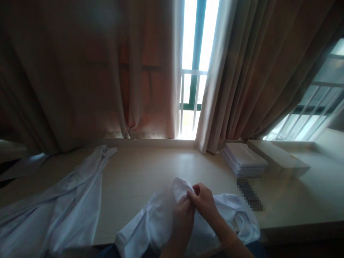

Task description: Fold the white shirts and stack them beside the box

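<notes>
A white cloth garment point(161, 211) lies bunched over the near edge of the table, spreading to both sides of my hands. My left hand point(184, 211) is closed on it, thumb pressed upon the fabric. Beside it, touching, my right hand point(202, 200) pinches the same piece of cloth between thumb and fingers. A fold of the garment stands up just beyond my fingertips. What exactly lies between the fingers, such as a button or seam, is too small to make out.
Another white garment point(70, 200) is spread on the table point(134, 168) at left. Toward the back right sit a stack of folded white cloths point(243, 159) and a pale box point(278, 157). A pixelated dark object point(249, 195) lies before them. Curtains point(236, 71) hang behind.
</notes>
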`<state>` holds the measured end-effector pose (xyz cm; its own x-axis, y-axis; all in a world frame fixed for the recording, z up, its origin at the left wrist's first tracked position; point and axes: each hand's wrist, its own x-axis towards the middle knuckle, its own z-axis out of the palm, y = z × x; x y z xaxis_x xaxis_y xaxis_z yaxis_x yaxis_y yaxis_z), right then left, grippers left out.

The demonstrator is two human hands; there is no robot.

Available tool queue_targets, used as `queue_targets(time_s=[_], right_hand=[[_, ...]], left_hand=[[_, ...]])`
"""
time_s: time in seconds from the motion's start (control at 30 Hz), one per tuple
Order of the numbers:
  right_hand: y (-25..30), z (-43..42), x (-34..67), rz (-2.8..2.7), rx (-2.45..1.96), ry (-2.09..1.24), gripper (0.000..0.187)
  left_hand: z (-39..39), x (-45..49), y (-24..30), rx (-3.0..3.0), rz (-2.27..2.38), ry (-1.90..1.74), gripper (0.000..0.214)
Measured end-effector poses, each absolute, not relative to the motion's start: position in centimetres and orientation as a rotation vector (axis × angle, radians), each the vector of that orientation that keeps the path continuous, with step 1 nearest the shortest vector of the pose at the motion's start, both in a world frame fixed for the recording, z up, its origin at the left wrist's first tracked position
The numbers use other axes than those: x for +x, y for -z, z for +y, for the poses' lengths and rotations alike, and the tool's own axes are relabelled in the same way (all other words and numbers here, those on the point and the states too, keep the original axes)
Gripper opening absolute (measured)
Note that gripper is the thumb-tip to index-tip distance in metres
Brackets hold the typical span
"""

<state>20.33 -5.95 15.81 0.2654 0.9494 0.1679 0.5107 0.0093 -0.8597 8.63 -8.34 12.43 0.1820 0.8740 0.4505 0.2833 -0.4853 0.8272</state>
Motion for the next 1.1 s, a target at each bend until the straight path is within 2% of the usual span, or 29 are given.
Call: queue_targets(time_s=[0.1, 0.17, 0.23, 0.3, 0.37, 0.5, 0.6, 0.73, 0.93, 1.1], right_hand=[[-15.8, -5.7, 21.6, -1.401, -1.606, -0.632, 0.019], [-15.6, -5.6, 22.5, -1.373, -1.502, -0.785, 0.022], [-15.5, -5.6, 23.1, -1.32, -1.38, -0.96, 0.026], [-15.5, -5.7, 23.4, -1.281, -1.284, -1.079, 0.03], [-15.6, -5.9, 23.7, -1.278, -1.265, -1.108, 0.031], [-15.7, -5.8, 24.4, -1.365, -1.431, -0.849, 0.021], [-15.7, -5.4, 24.7, -1.499, -1.534, -0.604, 0.024], [-16.6, -4.6, 24.3, -1.73, -1.697, -0.346, 0.008], [-18.6, -3.5, 23.7, -1.898, -1.893, 0.029, 0.027], [-19.3, -3.0, 23.0, -1.889, -1.895, -0.046, 0.017]], left_hand=[[-7.4, 7.3, -12.2, 1.973, 1.188, -1.29, 0.028], [-5.7, 5.9, -12.7, 1.987, 1.428, -1.336, 0.028], [-3.5, 4.6, -13.5, 2.013, 1.619, -1.316, 0.039], [-1.4, 3.5, -14.5, 2.076, 1.626, -1.17, 0.044], [0.0, 2.6, -15.3, 2.098, 1.55, -0.965, 0.036], [1.0, 1.0, -16.7, 2.128, 1.545, -0.736, 0.015], [0.9, 0.1, -17.9, 2.405, 1.601, -0.509, 0.005], [0.9, 0.0, -19.3, 2.675, 1.653, -0.247, 0.017], [0.6, 0.6, -20.9, 2.762, 1.729, -0.252, 0.021], [-0.7, 2.6, -21.5, 2.88, 1.609, -0.426, 0.021]])
